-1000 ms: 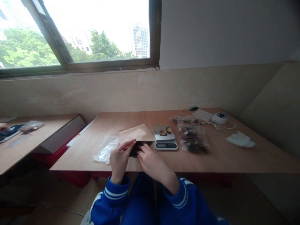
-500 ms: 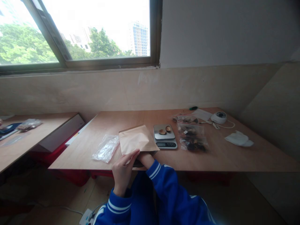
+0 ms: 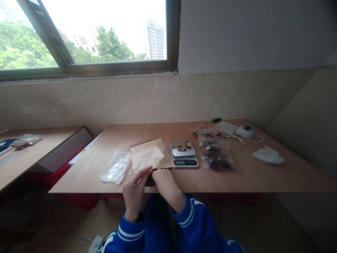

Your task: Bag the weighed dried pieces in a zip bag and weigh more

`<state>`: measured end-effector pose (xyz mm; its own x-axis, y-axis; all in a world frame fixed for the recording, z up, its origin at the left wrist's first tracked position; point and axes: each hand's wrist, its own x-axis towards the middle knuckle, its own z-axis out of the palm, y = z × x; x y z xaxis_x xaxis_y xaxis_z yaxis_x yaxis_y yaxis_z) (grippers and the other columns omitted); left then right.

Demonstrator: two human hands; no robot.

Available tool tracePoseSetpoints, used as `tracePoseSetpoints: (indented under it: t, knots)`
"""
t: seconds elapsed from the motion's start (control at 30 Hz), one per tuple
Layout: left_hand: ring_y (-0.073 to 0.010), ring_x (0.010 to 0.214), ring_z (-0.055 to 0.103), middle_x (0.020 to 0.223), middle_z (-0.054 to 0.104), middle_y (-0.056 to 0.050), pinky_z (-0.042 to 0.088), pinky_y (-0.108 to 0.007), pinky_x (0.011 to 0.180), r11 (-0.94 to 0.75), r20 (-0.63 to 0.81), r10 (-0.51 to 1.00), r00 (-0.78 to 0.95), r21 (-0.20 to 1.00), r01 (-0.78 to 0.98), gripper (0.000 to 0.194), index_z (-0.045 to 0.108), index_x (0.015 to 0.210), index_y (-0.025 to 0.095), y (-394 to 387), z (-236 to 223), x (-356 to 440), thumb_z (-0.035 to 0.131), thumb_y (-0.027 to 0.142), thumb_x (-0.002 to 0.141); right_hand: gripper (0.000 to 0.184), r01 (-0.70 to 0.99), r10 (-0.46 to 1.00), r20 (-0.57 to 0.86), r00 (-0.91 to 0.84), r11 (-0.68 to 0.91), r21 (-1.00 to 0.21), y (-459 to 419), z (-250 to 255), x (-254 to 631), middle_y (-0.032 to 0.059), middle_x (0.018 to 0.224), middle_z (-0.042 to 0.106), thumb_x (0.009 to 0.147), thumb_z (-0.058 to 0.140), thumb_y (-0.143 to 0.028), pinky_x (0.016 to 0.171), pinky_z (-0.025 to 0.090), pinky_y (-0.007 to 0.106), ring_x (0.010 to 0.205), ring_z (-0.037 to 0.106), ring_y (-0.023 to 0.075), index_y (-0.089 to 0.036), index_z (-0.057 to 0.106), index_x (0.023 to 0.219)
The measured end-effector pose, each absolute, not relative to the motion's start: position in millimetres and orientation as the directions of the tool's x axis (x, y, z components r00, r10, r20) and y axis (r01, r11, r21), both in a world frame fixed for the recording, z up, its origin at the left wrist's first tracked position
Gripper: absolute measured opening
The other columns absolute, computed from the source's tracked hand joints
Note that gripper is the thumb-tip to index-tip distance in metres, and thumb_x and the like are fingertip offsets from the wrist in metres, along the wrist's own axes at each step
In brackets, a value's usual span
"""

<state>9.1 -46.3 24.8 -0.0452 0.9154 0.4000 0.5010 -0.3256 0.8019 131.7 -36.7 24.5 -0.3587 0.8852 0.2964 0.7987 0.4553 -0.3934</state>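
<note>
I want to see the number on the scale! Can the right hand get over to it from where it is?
Probably yes. The right hand is at the paper bag's near edge, and the scale sits just beside that bag, with bare table in between.

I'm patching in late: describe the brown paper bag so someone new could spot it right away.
Start at the long wooden table under the window. At its near edge, both hands, the left hand and the right hand, meet at the mouth of the brown paper bag. It lies between a crinkled clear plastic bag and a small digital scale, and it is the only opaque, tan pouch there.
</note>
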Motion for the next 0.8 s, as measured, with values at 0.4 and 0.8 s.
tracePoseSetpoints:
  t: [0.4, 0.8]
  knots:
    - [-0.0223, 0.089, 0.070, 0.090, 0.076, 0.000, 0.057, -0.032, 0.080, -0.269, 0.336, 0.937, -0.097, 0.869, 0.416, 0.024, 0.075, 0.090, 0.025, -37.7, 40.5, 6.9, 0.065, 0.043, 0.076, 0.026, 0.743, 0.788, 0.446, -0.425, 0.585, -0.326, -49.2, 27.0, 154.8, 0.0092, 0.100, 0.068, 0.089, 0.045, -0.002, 0.082, 0.055, 0.035, 0.092, 0.063, 0.0210, -0.013, 0.062, 0.105]
    - [-0.0237, 0.089, 0.070, 0.090, 0.076, -0.003, 0.057, -0.034, 0.082, -0.256, 0.323, 0.937, -0.129, 0.891, 0.374, 0.026, 0.075, 0.086, 0.022, -31.8, 47.3, 3.1, 0.068, 0.042, 0.073, 0.032, 0.493, 0.683, 0.661, -0.311, 0.711, -0.502, -65.5, 41.7, 173.9, 0.0054, 0.117, 0.066, 0.092, 0.050, -0.015, 0.093, 0.052, 0.034, 0.106, 0.061, 0.0174, -0.025, 0.059, 0.121]
